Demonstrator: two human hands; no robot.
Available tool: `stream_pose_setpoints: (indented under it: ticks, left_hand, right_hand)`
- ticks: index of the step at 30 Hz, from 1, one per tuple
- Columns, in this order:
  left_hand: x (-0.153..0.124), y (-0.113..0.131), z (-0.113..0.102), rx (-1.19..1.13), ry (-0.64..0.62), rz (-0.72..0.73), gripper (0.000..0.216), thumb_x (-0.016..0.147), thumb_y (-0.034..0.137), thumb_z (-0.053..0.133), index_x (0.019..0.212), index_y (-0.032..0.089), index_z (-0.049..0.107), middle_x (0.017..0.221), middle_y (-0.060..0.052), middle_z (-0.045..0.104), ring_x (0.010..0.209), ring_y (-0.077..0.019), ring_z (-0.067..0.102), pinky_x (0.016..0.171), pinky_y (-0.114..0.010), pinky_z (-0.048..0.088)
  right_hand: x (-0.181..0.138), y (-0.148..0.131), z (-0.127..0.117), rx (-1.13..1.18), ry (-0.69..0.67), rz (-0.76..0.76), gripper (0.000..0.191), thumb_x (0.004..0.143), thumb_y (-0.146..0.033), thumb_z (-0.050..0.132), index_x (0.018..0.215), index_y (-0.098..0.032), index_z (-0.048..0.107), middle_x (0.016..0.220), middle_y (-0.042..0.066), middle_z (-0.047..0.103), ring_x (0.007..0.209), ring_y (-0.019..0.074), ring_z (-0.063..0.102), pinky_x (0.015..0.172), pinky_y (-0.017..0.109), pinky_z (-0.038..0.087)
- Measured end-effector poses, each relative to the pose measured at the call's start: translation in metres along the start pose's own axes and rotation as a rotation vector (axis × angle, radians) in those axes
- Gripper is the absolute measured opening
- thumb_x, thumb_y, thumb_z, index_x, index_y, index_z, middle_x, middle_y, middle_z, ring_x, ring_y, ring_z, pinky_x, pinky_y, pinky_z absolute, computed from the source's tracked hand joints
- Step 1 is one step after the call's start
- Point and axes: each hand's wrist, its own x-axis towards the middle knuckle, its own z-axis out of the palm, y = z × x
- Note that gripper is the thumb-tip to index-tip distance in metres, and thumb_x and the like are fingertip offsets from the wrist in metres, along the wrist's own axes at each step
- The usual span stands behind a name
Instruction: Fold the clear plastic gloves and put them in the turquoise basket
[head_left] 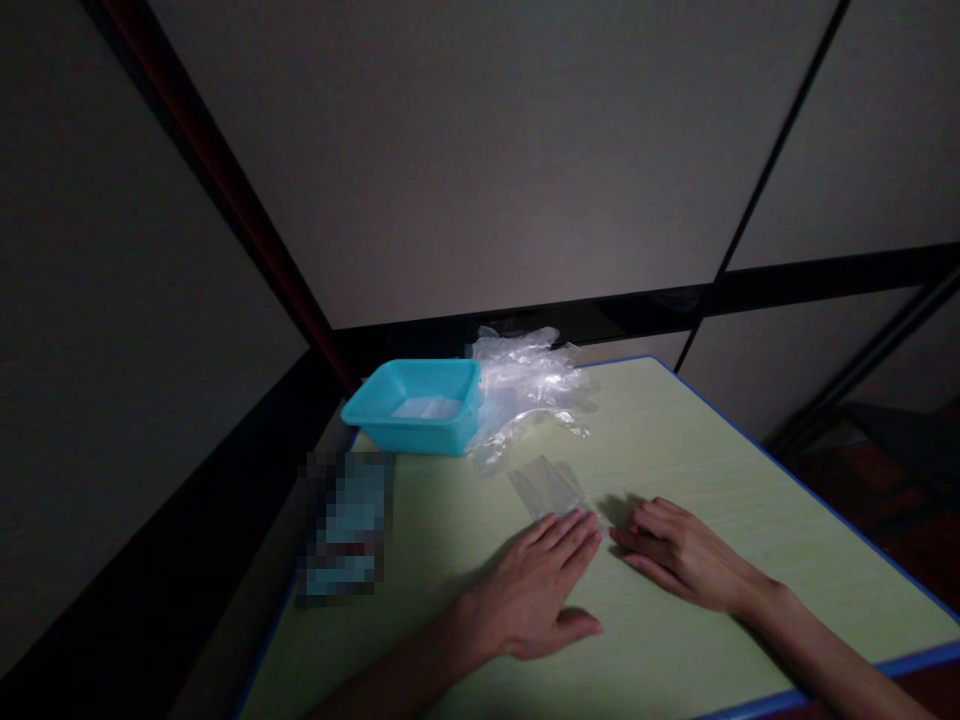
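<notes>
A small folded piece of clear plastic film (553, 486) lies on the table in front of my hands. My left hand (529, 590) rests flat with the palm down, its fingertips over the near edge of the film and its thumb held apart. To the right, my right hand (675, 548) has its fingers curled, with the index fingertip and thumb at the film's right corner. Whether they pinch that corner firmly is hard to see. Beyond the film is a heap of clear disposable plastic gloves (525, 385), spread against a turquoise plastic basket (420, 437).
Whitish, flat pieces (426, 407) lie inside the basket. A blurred-out bluish object (349, 525) sits at the table's left edge. The pale green table (720, 480) has a blue rim, and a grey panelled wall (517, 170) stands behind it.
</notes>
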Motion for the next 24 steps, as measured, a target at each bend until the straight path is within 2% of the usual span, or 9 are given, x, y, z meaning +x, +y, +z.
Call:
stream_pose_setpoints:
  ticks: [3,6,12,18,21,24]
  left_hand:
    - [0.0,0.0,0.0,0.005,-0.003,0.0,0.068,0.085,0.055,0.03,0.136,0.012,0.017,0.144,-0.008,0.013,0.132,-0.0193,0.006,0.106,-0.033,0.009]
    - [0.0,0.001,0.0,0.008,-0.006,-0.002,0.068,0.085,0.054,0.03,0.136,0.011,0.016,0.144,-0.009,0.012,0.132,-0.0195,0.006,0.106,-0.033,0.009]
    - [-0.003,-0.005,0.0,-0.037,0.001,-0.008,0.071,0.084,0.056,0.03,0.137,0.01,0.014,0.144,-0.01,0.013,0.132,-0.0189,0.007,0.107,-0.032,0.01]
    - [-0.003,-0.04,-0.008,0.04,-0.013,-0.125,0.069,0.083,0.049,0.042,0.136,0.012,0.017,0.143,-0.011,0.014,0.131,-0.0202,0.009,0.106,-0.034,0.013]
    - [-0.003,-0.063,-0.012,0.082,0.002,-0.206,0.064,0.085,0.043,0.041,0.136,0.012,0.017,0.143,-0.012,0.014,0.131,-0.0203,0.009,0.105,-0.035,0.014]
    - [-0.006,-0.071,-0.017,0.104,0.05,-0.268,0.062,0.086,0.04,0.04,0.134,0.008,0.019,0.142,-0.015,0.015,0.131,-0.0209,0.008,0.105,-0.036,0.014]
  right_hand:
    - [0.0,0.0,-0.001,-0.014,0.021,-0.021,0.031,0.088,-0.03,0.039,0.111,-0.016,0.056,0.079,0.007,0.053,0.077,0.0191,0.047,0.07,0.033,0.037]
    - [0.002,-0.002,-0.003,0.014,-0.032,-0.037,0.037,0.088,-0.033,0.041,0.12,-0.017,0.049,0.084,0.008,0.053,0.081,0.0194,0.047,0.071,0.033,0.038]
    - [0.005,-0.003,-0.005,0.068,-0.072,-0.008,0.035,0.088,-0.033,0.039,0.118,-0.018,0.051,0.086,0.009,0.053,0.082,0.0202,0.048,0.072,0.034,0.039]
    - [0.005,-0.003,-0.005,0.077,-0.075,-0.009,0.034,0.089,-0.033,0.038,0.115,-0.016,0.053,0.084,0.008,0.053,0.082,0.0202,0.048,0.073,0.035,0.04]
    - [0.003,-0.003,-0.004,0.058,-0.069,-0.013,0.034,0.089,-0.032,0.039,0.116,-0.017,0.051,0.085,0.008,0.053,0.083,0.0202,0.049,0.073,0.035,0.04]
    - [0.002,-0.002,-0.002,0.019,-0.012,-0.03,0.031,0.089,-0.03,0.038,0.115,-0.016,0.051,0.085,0.008,0.054,0.081,0.0189,0.049,0.072,0.033,0.04]
